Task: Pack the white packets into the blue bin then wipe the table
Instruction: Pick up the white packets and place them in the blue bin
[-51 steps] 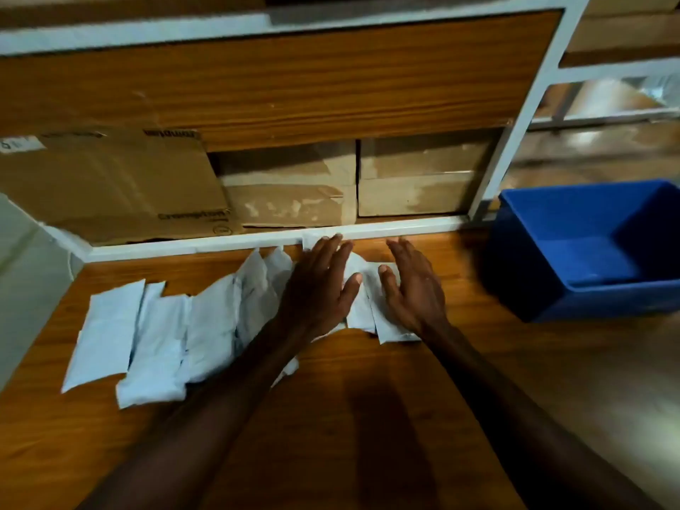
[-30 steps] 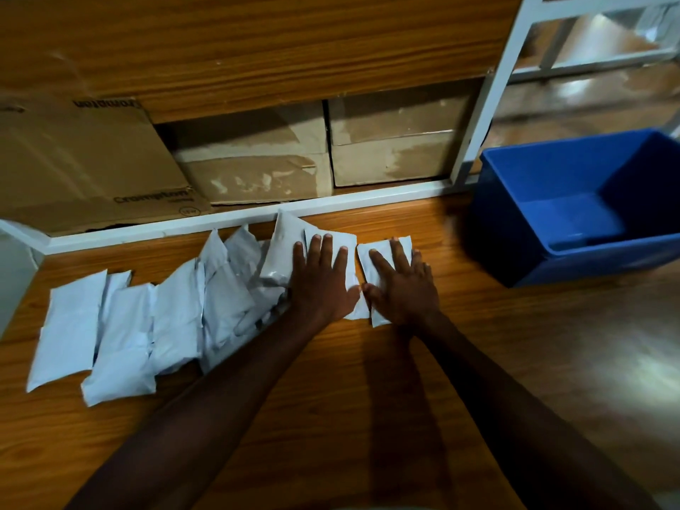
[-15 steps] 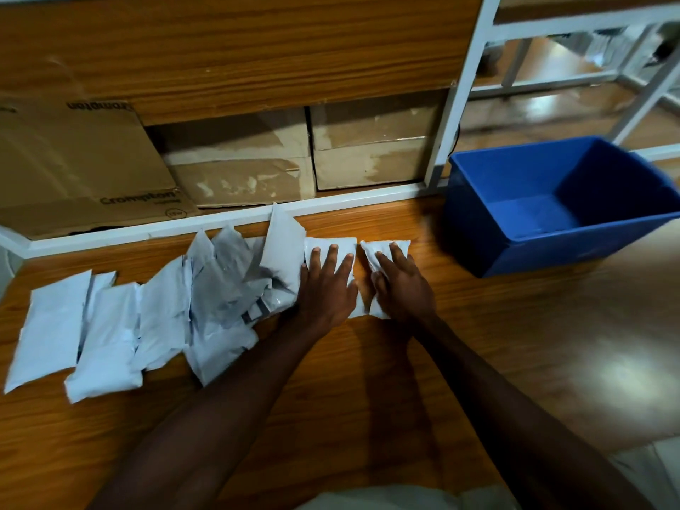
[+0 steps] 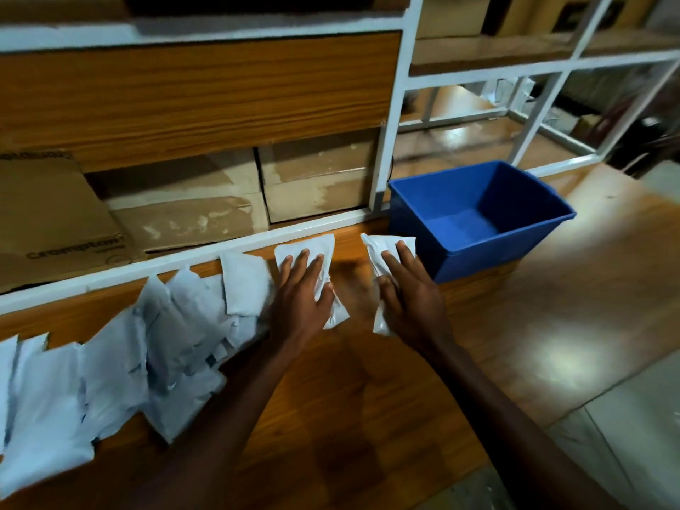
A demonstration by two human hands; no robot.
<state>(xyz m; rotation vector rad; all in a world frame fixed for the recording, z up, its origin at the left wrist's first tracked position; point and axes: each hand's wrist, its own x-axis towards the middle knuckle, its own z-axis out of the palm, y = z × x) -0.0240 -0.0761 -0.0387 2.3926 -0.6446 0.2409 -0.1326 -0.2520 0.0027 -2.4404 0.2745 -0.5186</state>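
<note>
My left hand and right hand each press flat on a packet mid-frame, so one could slip before reaching the bin at right.

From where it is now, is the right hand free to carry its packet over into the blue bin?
Probably yes. The right hand rests on a white packet just beside the blue bin, whose open top looks empty, and nothing stands between them.
</note>
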